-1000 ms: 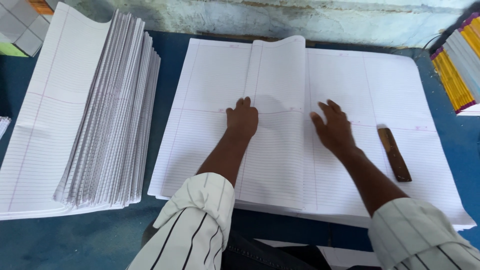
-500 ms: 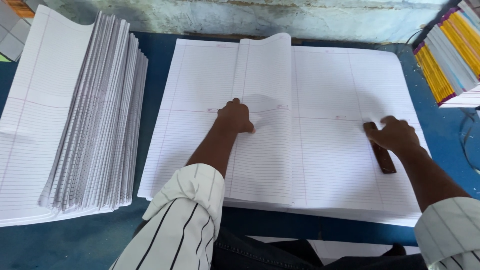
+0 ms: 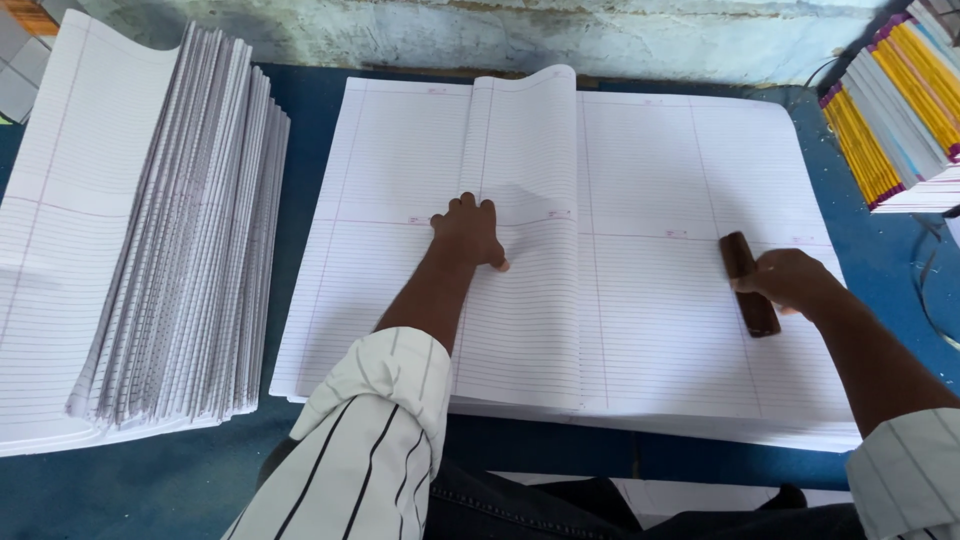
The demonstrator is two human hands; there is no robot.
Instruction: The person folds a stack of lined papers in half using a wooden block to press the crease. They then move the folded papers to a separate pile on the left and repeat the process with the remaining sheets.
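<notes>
On ruled paper sheets, left hand presses flat; right hand grips, seemingly, wooden block.

Bright, even daylight, soft and diffuse. Faint shadows only, no harsh glare off the white paper. Sharp throughout, slight wide-angle bending at edges

This looks like a small bookbinding or notebook-making workshop. A blue tabletop carries a broad pile of large ruled sheets, uncut and printed several pages to a sheet. To the left stands a tall stack of folded ruled sheets. At the far right lie finished notebooks with coloured spines. A rough, stained plaster wall runs behind.
</notes>
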